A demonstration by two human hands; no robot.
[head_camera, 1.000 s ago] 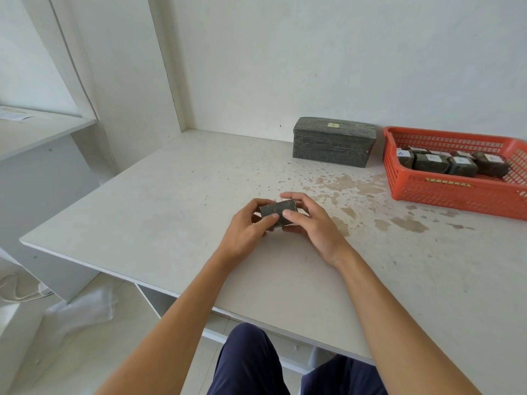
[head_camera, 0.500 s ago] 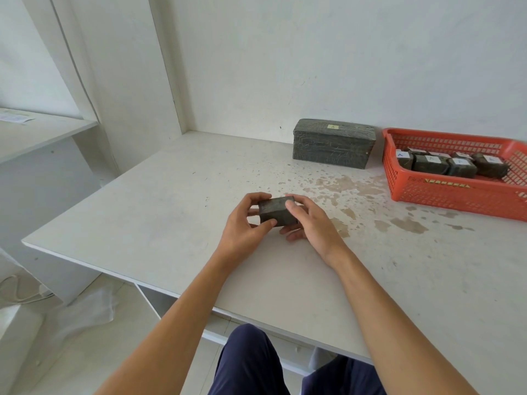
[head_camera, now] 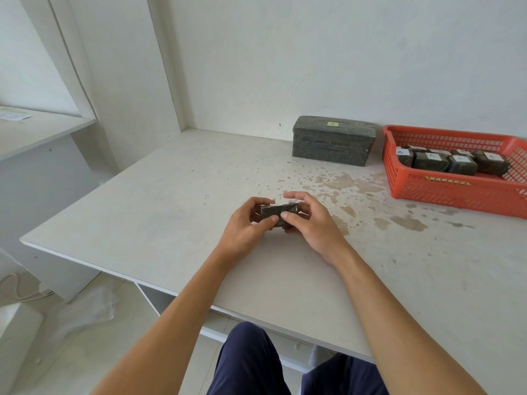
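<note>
Left hand [head_camera: 245,223] grips the left end of a small dark wrapped block [head_camera: 278,211], thumb on the near face and fingers curled over the far side. Right hand [head_camera: 310,223] pinches the right end, thumb beside the left thumb on the near face; its index finger is lifted clear above the block, the other fingers tucked behind and under.

Block sits between both hands, long side across, low over the middle of the counter [head_camera: 142,223]. Cannot tell whether its underside touches the surface.

Handling, as judged: compact and rigid, keeps its edges under the pinch. Glossy film wrap, so likely a bit slick under dry fingertips. Seems light enough for one hand. Best hold is across the two short ends or thumb against fingers on the broad faces; corners of the wrap could snag or tear.

Nearby: large wrapped block [head_camera: 333,141] with a small yellow label stands against the wall, well apart. Red basket [head_camera: 456,195] to the right holds labelled small blocks [head_camera: 445,161] in a row. Brown stains on the counter between basket and hands.
</note>
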